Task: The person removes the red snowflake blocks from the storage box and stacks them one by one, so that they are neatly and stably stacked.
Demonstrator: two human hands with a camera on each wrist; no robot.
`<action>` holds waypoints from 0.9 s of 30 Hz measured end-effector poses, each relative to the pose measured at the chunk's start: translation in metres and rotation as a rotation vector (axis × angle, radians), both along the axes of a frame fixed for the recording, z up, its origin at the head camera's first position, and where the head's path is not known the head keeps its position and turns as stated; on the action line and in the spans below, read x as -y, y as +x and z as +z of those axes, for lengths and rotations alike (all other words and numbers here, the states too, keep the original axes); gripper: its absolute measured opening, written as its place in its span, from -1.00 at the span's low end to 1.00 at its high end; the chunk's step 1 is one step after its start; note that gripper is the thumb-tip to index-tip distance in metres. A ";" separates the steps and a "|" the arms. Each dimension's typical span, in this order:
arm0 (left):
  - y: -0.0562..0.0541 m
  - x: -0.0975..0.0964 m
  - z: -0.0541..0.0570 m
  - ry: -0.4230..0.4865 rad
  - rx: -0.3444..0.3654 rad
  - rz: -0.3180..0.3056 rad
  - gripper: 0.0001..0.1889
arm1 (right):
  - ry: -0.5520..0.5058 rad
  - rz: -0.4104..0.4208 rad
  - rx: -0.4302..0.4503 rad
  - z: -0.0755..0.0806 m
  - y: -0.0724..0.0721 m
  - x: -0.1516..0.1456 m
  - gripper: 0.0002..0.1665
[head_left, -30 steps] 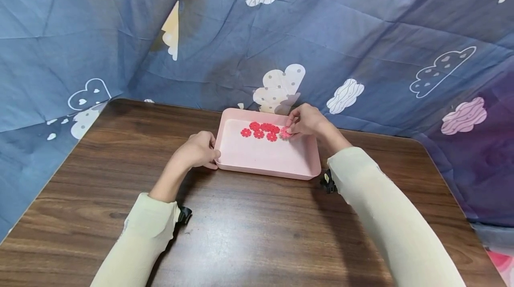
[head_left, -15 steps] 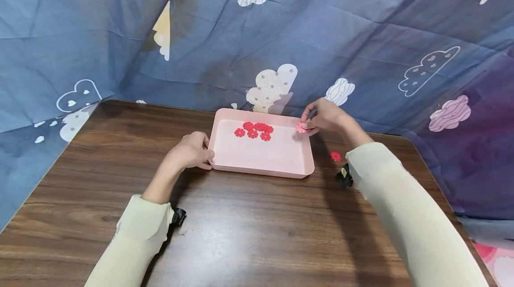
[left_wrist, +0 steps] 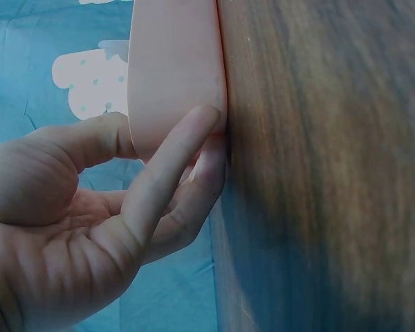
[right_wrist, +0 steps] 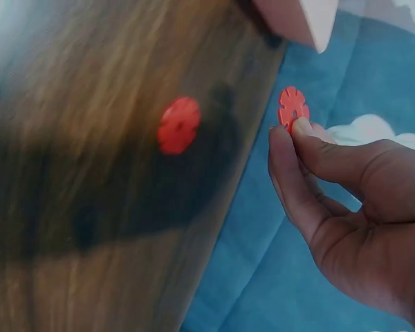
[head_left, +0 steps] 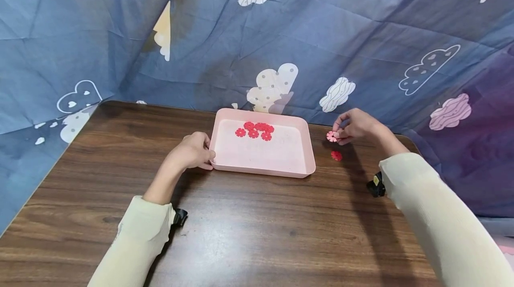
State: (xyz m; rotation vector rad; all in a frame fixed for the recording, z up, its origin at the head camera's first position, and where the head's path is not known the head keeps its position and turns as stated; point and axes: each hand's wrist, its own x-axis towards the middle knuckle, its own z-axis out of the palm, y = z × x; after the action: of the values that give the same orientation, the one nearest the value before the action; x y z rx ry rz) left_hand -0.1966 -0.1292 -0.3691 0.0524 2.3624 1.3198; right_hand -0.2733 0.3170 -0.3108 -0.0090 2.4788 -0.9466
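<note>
My left hand (head_left: 192,151) grips the left wall of a shallow pink tray (head_left: 257,170), thumb over the rim and fingers outside, as the left wrist view also shows. Several red flower-shaped plastic discs (head_left: 253,134) lie in the tray's far half, some overlapping. Right of the tray, my right hand (head_left: 355,125) pinches one notched disc (right_wrist: 292,108) between thumb and fingertips, held above the table. A second red disc (head_left: 336,155) lies flat on the wood, nearer to me than the pinched one.
The brown wood-grain table (head_left: 241,242) runs beneath everything. Behind its far edge hangs a blue cloth (head_left: 209,46) printed with clouds, close to the tray's back wall. Dark wrist devices (head_left: 376,185) sit at both sleeves.
My right hand has lifted a disc out of the tray and carried it right, over the table. The left hand stays on the tray. The view has shifted slightly.
</note>
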 end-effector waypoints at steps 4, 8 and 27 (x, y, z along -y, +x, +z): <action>0.000 0.000 0.000 -0.012 -0.006 -0.005 -0.93 | 0.016 0.003 0.022 -0.009 0.006 -0.014 -0.89; -0.001 0.002 0.001 -0.021 -0.004 -0.005 -0.94 | 0.018 0.011 0.045 -0.019 0.011 -0.024 -0.86; -0.002 0.002 0.001 0.007 0.021 -0.006 -0.93 | 0.102 0.056 0.051 -0.042 0.021 -0.026 -0.77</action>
State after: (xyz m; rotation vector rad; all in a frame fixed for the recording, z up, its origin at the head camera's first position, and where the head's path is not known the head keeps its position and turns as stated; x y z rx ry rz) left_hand -0.1984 -0.1314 -0.3683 0.0475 2.3381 1.3189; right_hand -0.2524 0.3434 -0.3529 -0.0201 2.4635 -0.7871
